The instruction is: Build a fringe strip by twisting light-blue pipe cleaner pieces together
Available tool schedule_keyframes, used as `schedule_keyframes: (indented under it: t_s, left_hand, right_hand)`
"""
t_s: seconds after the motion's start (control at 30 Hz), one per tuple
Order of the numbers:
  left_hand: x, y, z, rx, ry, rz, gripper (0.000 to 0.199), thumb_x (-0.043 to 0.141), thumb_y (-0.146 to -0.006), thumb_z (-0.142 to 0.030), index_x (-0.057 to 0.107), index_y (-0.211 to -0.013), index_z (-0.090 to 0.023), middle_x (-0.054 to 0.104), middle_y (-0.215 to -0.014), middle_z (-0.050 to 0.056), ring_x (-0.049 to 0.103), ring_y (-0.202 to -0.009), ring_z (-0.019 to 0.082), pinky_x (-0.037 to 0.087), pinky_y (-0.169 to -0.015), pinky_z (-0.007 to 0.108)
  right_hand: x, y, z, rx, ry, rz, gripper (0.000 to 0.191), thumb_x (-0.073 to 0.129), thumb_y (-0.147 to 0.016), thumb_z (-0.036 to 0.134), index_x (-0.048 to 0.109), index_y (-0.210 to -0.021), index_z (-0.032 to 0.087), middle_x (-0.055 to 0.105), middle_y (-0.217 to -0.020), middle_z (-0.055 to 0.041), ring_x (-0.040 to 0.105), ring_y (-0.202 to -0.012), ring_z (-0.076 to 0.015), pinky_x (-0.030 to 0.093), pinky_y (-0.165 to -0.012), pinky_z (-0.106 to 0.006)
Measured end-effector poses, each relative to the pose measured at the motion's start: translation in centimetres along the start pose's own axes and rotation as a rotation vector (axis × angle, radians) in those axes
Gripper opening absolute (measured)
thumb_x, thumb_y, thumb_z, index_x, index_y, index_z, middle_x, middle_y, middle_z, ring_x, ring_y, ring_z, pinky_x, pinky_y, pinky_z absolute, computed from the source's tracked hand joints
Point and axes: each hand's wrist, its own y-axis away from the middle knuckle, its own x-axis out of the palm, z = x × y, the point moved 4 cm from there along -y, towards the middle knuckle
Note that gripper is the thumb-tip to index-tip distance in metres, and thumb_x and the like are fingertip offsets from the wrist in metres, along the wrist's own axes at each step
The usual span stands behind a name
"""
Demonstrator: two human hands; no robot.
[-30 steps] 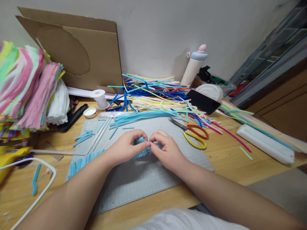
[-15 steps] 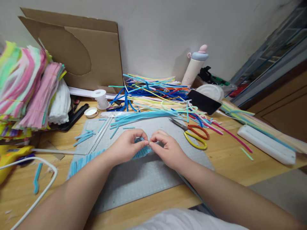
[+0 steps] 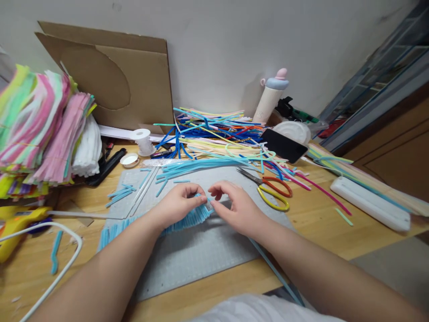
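A row of short light-blue pipe cleaner pieces (image 3: pixel 192 220) joined side by side extends from under my left forearm to between my hands. My left hand (image 3: pixel 182 203) pinches its upper edge near the right end with thumb and forefinger. Close to that end is my right hand (image 3: pixel 236 208), its thumb and curled forefinger apart; whether the thumb touches the end piece I cannot tell. A long blue pipe cleaner (image 3: pixel 273 264) runs from below my right wrist past the table's front edge. Underneath lies a grey cutting mat (image 3: pixel 201 264).
Scissors (image 3: pixel 268 188) lie right of my hands. Behind are long blue pipe cleaners (image 3: pixel 197 169), a mixed heap (image 3: pixel 217 132), a phone (image 3: pixel 284 145) and a bottle (image 3: pixel 270 98). A yellow glue gun (image 3: pixel 16 223) with a white cord (image 3: pixel 75 250) sits at left.
My right thumb and forefinger have parted and drawn slightly away from the strip's end. More of the blue row now shows below my left hand. The view has shifted slightly.
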Motion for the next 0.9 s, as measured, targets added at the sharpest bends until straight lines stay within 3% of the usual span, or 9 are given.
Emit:
schedule_keyframes:
  t_s: [0.2,0.33,0.57,0.73,0.9]
  left_hand:
    - [-0.1,0.1,0.0,-0.069,0.217,0.001,0.025,0.062,-0.072,-0.039,0.061,-0.072,-0.015,0.059,-0.067,0.0,0.051,-0.066,0.013,0.038,-0.068,0.026]
    - [-0.2,0.0,0.3,-0.076,0.303,0.002,0.026,0.064,-0.07,-0.041,0.062,-0.07,-0.015,0.061,-0.068,0.001,0.054,-0.068,0.014,0.04,-0.071,0.027]
    - [-0.2,-0.2,1.1,-0.058,0.346,-0.018,0.028,0.065,-0.07,-0.042,0.063,-0.073,-0.015,0.065,-0.074,0.003,0.057,-0.072,0.015,0.042,-0.075,0.028]
    - [-0.1,-0.1,0.6,-0.067,0.394,-0.009,0.025,0.067,-0.069,-0.039,0.063,-0.071,-0.014,0.065,-0.072,0.003,0.057,-0.07,0.014,0.043,-0.074,0.028]
    - [0.0,0.0,0.4,-0.076,0.28,-0.021,0.018,0.063,-0.069,-0.033,0.063,-0.072,-0.016,0.063,-0.069,0.0,0.054,-0.068,0.013,0.041,-0.07,0.025]
  right_hand:
    - [-0.7,-0.4,1.8,-0.338,0.386,0.113,0.008,0.051,-0.088,0.022,0.058,-0.09,0.018,0.064,-0.082,-0.0052,0.056,-0.08,-0.0184,0.035,-0.081,-0.036]
    - [-0.4,-0.8,1.7,-0.36,0.365,0.121,0.009,0.05,-0.089,0.022,0.058,-0.092,0.018,0.066,-0.083,-0.0062,0.057,-0.08,-0.019,0.037,-0.081,-0.035]
    - [0.0,-1.2,0.8,-0.162,0.121,0.104,0.013,0.047,-0.09,0.018,0.058,-0.083,0.02,0.061,-0.076,-0.0005,0.055,-0.071,-0.0134,0.04,-0.065,-0.024]
    - [-0.2,-0.8,1.2,-0.371,0.45,0.117,0.023,0.037,-0.092,0.016,0.06,-0.089,0.018,0.057,-0.081,-0.006,0.05,-0.074,-0.0167,0.036,-0.065,-0.027]
    - [-0.3,-0.6,1.2,-0.545,0.689,0.173,0.028,0.034,-0.093,0.019,0.061,-0.088,0.019,0.054,-0.075,-0.0055,0.044,-0.069,-0.0177,0.03,-0.06,-0.029]
